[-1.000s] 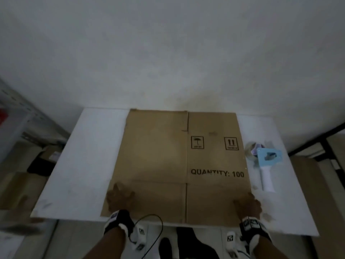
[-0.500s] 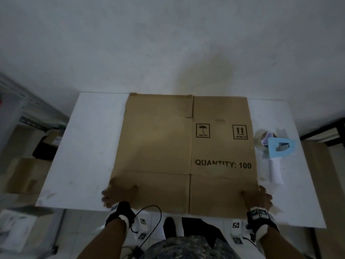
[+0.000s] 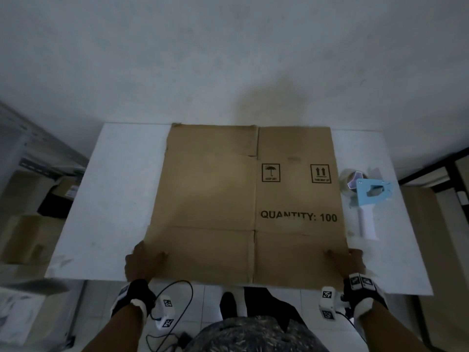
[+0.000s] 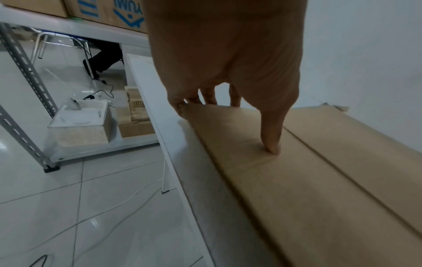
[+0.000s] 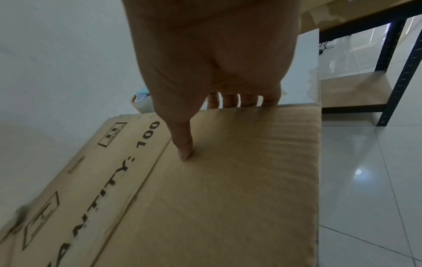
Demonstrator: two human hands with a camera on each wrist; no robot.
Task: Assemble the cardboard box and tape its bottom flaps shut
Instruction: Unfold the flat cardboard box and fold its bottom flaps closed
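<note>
You're in a storeroom or packing area: slotted-angle metal shelving (image 4: 25, 101) holding cartons (image 4: 109, 12), tiled floor (image 4: 91, 207), a white worktop (image 3: 114, 199) against a bare wall.

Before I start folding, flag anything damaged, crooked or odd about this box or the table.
Little stands out. The flattened cardboard box lies roughly square on the white table, its near edge overhanging slightly where the left hand and right hand pinch its corners. The "QUANTITY" print is scuffed. The tape dispenser lies beside it.
</note>
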